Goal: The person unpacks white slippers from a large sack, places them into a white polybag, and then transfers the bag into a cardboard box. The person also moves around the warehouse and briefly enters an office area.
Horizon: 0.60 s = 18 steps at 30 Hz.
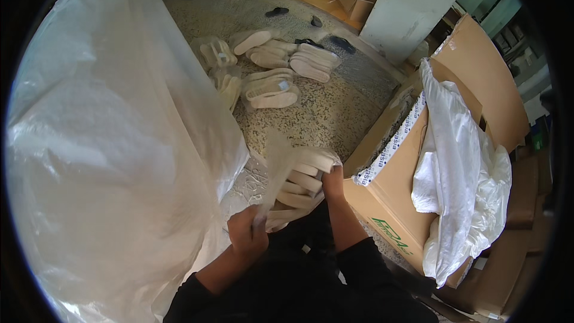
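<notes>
In front of my body is a clear plastic bag (278,164) with several cream shoe soles (297,188) stacked inside. My left hand (248,231) is closed on the near left edge of the bag, where the loose plastic stands up as a flap. At the far right end, my right hand (333,182) grips the bag with the soles; its fingertips are partly hidden. Ahead on the speckled floor lie several more bagged bundles of cream soles (274,98).
A huge translucent plastic sack (119,143) fills the left side. To my right stands an open cardboard box (388,197) with white plastic sheeting (448,161) draped over its side. Dark slippers (342,43) lie beyond the bundles, near a white pillar (412,6).
</notes>
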Motion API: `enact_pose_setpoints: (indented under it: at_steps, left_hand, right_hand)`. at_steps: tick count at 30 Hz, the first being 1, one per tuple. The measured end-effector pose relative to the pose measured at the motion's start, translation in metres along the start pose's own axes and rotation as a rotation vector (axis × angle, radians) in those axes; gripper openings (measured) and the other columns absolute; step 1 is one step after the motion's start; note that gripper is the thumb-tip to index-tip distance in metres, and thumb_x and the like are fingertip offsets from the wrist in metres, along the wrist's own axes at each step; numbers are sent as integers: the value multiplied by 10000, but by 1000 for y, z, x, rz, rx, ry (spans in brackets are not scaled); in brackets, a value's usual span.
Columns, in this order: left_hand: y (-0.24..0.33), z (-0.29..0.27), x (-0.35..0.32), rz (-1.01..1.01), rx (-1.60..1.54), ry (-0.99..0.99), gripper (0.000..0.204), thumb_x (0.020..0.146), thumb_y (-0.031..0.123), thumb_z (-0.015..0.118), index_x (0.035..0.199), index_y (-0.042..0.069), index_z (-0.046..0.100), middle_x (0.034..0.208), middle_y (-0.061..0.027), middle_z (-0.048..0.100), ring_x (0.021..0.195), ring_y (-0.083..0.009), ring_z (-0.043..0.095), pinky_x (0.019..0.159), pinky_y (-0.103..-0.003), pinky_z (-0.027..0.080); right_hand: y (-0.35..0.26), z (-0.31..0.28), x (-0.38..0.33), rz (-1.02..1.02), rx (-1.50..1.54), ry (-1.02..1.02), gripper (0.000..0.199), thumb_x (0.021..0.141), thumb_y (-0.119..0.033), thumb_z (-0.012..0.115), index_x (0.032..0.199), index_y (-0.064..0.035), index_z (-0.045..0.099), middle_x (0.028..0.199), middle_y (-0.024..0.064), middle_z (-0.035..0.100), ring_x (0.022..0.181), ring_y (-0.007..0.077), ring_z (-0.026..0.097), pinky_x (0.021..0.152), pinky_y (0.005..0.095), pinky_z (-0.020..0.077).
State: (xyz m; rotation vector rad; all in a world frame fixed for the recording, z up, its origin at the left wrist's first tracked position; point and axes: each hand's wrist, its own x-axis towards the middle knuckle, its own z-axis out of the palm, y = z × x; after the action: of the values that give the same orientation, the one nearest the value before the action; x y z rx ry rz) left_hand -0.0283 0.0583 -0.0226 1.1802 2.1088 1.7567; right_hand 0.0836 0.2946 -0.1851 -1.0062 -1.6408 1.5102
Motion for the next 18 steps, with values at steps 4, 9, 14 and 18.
enact_pose_setpoints:
  at_steps: [4, 9, 14, 18]
  left_hand:
    - [-63, 34, 63, -292, -44, 119, 208, 972, 73, 475, 874, -38, 621, 590, -18, 557, 498, -77, 524, 448, -265, 371]
    - [-74, 80, 170, -717, -59, 221, 220, 992, 101, 466, 915, -48, 608, 598, -70, 576, 496, -139, 592, 456, -253, 473]
    - [-1, 92, 271, -943, -90, 380, 305, 1040, 187, 401, 976, -65, 560, 598, -99, 575, 525, -219, 638, 517, -306, 549]
    - [40, 97, 354, -786, -91, 392, 303, 1047, 186, 380, 979, -49, 560, 627, -129, 628, 549, -226, 654, 557, -304, 549]
  right_hand:
    - [-39, 14, 56, -30, -925, -508, 424, 967, -372, 507, 995, 14, 683, 978, 235, 661, 1016, 401, 616, 908, 443, 478]
    - [-45, -51, 176, -346, -982, -934, 471, 921, -470, 578, 896, -14, 694, 943, 177, 654, 1035, 376, 596, 872, 481, 480]
    - [-80, -112, 285, 285, -726, -487, 728, 881, -623, 554, 1323, -45, 535, 1302, 177, 560, 1171, 340, 547, 911, 428, 474]
    - [-109, -52, 308, 648, 57, -500, 1317, 669, -778, 656, 1527, -14, 13, 1493, 301, 291, 1218, 378, 512, 909, 394, 477]
